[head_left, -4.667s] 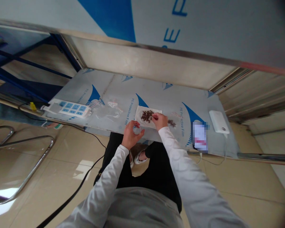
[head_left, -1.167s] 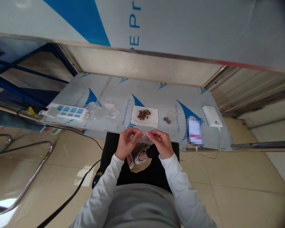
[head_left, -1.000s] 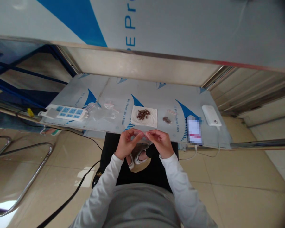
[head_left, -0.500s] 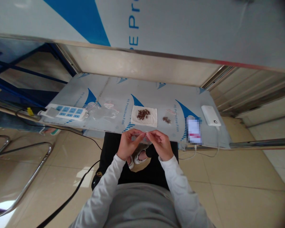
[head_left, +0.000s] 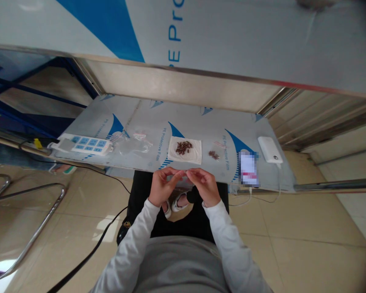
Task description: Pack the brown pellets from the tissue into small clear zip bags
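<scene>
My left hand (head_left: 164, 186) and my right hand (head_left: 205, 185) meet just in front of the table's near edge, thumbs and fingers pinched. Between them is a small clear plastic bag (head_left: 180, 188), its lower part hanging below the fingertips; much of it is hidden or too transparent to make out. Straight ahead on the table, a white cloth (head_left: 195, 156) carries a pile of small dark brown metal-looking pieces (head_left: 184, 147). Right of the cloth lies another clear bag with a red-striped top, a few brown pieces (head_left: 214, 154) inside it.
More clear bags (head_left: 134, 144) lie left of the cloth, beside a white power strip (head_left: 90, 145). A phone (head_left: 249, 169) and a white power bank (head_left: 270, 149) with cables are at the right. A film-covered panel (head_left: 219, 36) overhangs the table (head_left: 183, 110). Chair legs (head_left: 53, 211) stand at lower left.
Both hands have shifted very slightly, fingertips still together on the bag. The view has tilted a little. Things on the table lie as before.
</scene>
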Demonstrator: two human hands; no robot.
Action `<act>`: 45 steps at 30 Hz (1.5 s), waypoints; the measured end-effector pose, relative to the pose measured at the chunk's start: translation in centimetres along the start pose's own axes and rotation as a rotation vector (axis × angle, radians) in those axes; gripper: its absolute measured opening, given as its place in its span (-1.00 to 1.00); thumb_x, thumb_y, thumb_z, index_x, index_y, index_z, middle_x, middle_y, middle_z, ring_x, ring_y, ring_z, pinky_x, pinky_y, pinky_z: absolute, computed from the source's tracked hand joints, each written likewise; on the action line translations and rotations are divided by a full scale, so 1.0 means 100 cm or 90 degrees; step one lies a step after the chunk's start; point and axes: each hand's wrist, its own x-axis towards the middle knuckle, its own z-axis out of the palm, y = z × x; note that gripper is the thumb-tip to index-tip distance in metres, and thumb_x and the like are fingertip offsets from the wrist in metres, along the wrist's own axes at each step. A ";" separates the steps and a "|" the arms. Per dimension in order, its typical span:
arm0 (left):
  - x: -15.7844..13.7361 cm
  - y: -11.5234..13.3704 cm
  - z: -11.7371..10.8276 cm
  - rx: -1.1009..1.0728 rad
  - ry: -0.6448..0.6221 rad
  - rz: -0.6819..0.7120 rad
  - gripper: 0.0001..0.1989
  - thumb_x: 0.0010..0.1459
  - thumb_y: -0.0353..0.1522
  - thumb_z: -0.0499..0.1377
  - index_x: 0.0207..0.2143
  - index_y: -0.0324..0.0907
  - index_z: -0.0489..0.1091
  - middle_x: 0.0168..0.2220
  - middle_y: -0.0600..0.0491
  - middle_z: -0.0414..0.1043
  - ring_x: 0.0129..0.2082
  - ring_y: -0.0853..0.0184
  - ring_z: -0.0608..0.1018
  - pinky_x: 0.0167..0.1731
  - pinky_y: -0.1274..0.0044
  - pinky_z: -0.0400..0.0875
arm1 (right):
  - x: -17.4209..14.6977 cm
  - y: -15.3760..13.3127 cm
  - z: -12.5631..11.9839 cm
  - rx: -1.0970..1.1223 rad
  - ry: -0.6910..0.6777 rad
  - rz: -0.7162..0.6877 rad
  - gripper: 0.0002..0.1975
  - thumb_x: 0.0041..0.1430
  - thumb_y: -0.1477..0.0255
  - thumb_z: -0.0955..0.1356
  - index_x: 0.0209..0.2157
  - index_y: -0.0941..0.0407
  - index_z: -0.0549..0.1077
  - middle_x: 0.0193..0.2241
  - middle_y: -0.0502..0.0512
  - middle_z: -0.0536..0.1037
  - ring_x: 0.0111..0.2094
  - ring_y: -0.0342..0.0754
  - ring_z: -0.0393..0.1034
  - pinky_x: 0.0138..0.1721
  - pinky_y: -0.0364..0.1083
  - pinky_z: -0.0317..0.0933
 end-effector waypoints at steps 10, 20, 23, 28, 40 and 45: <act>-0.002 -0.001 -0.002 -0.021 -0.050 -0.025 -0.74 0.14 -0.22 0.16 -0.40 -0.18 0.57 -0.45 0.04 0.59 -0.43 0.29 0.58 -0.32 0.49 0.46 | 0.000 0.006 -0.006 -0.009 0.000 -0.014 -0.81 -0.02 0.27 0.45 -0.41 0.11 0.54 -0.44 0.04 0.59 -0.37 -0.03 0.47 -0.29 -0.08 0.35; 0.000 0.003 -0.009 0.257 -0.076 0.104 -0.78 0.10 -0.25 0.20 -0.43 -0.18 0.58 -0.51 0.07 0.56 -0.53 0.38 0.51 -0.45 0.60 0.35 | 0.000 0.007 -0.009 -0.169 0.019 -0.049 -0.76 -0.02 0.23 0.45 -0.47 0.15 0.52 -0.49 0.09 0.59 -0.45 -0.05 0.47 -0.36 -0.11 0.35; 0.001 -0.001 -0.011 0.233 -0.059 0.094 -0.77 0.09 -0.24 0.21 -0.41 -0.20 0.58 -0.46 0.05 0.58 -0.48 0.36 0.54 -0.40 0.60 0.38 | 0.001 0.003 -0.016 -0.131 -0.060 -0.008 -0.74 0.00 0.22 0.43 -0.39 0.14 0.56 -0.41 0.10 0.62 -0.39 -0.01 0.51 -0.29 -0.08 0.39; 0.003 -0.006 -0.013 0.085 -0.109 0.014 -0.63 0.19 -0.18 0.08 -0.40 -0.23 0.56 -0.46 0.02 0.57 -0.43 0.34 0.55 -0.35 0.55 0.42 | 0.006 -0.010 -0.027 -0.124 -0.115 0.013 -0.72 0.05 0.22 0.40 -0.27 0.11 0.58 -0.42 0.09 0.64 -0.41 0.01 0.54 -0.29 -0.03 0.43; 0.010 -0.029 0.003 -0.064 -0.161 -0.138 -0.69 -0.03 -0.17 0.27 -0.42 -0.28 0.46 -0.46 0.00 0.52 -0.52 0.43 0.50 -0.45 0.59 0.40 | 0.084 -0.020 -0.091 -0.124 0.045 0.031 -0.58 -0.26 0.22 0.53 -0.34 0.17 0.53 -0.41 0.13 0.61 -0.53 -0.08 0.50 -0.45 -0.09 0.43; 0.018 -0.043 -0.029 0.121 -0.014 -0.155 -0.56 0.13 -0.04 0.05 -0.36 -0.24 0.46 -0.71 0.17 0.33 -0.74 0.47 0.34 -0.65 0.62 0.21 | 0.133 0.008 -0.137 -0.265 0.224 0.041 -0.45 -0.32 0.17 0.52 -0.27 0.20 0.50 -0.32 0.24 0.59 -0.36 0.08 0.52 -0.26 0.08 0.42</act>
